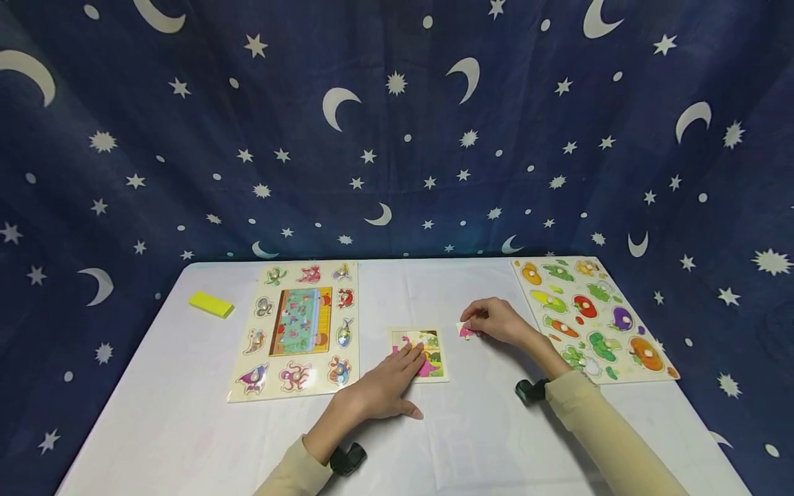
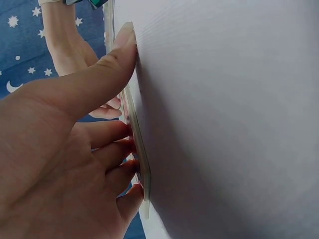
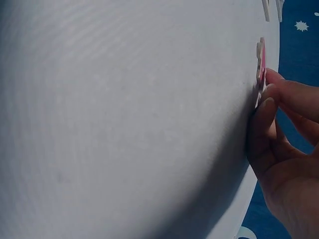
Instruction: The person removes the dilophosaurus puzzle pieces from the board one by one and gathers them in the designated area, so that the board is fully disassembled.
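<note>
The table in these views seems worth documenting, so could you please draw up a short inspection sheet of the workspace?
Surface: table, white, lightly creased.
Job's things: puzzle, flat on the table, partly covered; pink piece, held to the puzzle's right.
Clutter: yellow block and sea-animal board on the left; vegetable board on the right.
Hands: left hand rests its fingers on the puzzle, thumb spread away; right hand pinches the pink piece.
Cables: nothing seen.
Surroundings: dark blue curtain with pale moons and stars.
</note>
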Demonstrator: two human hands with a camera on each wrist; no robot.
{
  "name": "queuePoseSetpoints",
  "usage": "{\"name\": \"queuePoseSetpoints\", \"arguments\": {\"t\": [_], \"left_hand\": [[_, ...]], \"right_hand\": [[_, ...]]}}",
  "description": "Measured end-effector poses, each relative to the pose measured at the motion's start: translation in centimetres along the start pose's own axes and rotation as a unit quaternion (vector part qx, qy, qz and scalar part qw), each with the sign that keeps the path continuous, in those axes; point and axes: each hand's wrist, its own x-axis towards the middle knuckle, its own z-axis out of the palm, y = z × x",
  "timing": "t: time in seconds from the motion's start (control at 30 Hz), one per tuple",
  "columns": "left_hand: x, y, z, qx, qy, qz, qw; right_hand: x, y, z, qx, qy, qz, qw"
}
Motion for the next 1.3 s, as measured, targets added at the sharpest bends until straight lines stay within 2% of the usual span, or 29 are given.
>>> {"name": "queuePoseSetpoints", "arguments": {"t": [0.17, 0.37, 0.77, 1.0, 1.3], "left_hand": [[-0.2, -0.1, 0.1, 0.001, 0.003, -0.001, 1.0000], [-0.4, -0.3, 0.3, 0.008, 0.005, 0.002, 1.0000], [-0.5, -0.1, 0.1, 0.012, -0.009, 0.002, 0.9999], [-0.7, 0.2, 0.0, 0.010, -0.018, -0.001, 0.9998], [-0.9, 0.1, 0.0, 0.012, -0.015, -0.001, 0.9998]], "right_hand": [[0.0, -0.3, 0.5, 0.019, 0.008, -0.024, 0.9995], [0.5, -1.4, 1.3, 0.051, -0.018, -0.052, 0.9972], [2.1, -4.8, 3.3, 0.052, -0.060, -0.075, 0.9939], [2.6, -5.7, 4.3, 0.027, -0.073, -0.096, 0.9923], [2.9, -6.3, 4.7, -0.029, -0.081, -0.128, 0.9880]]}}
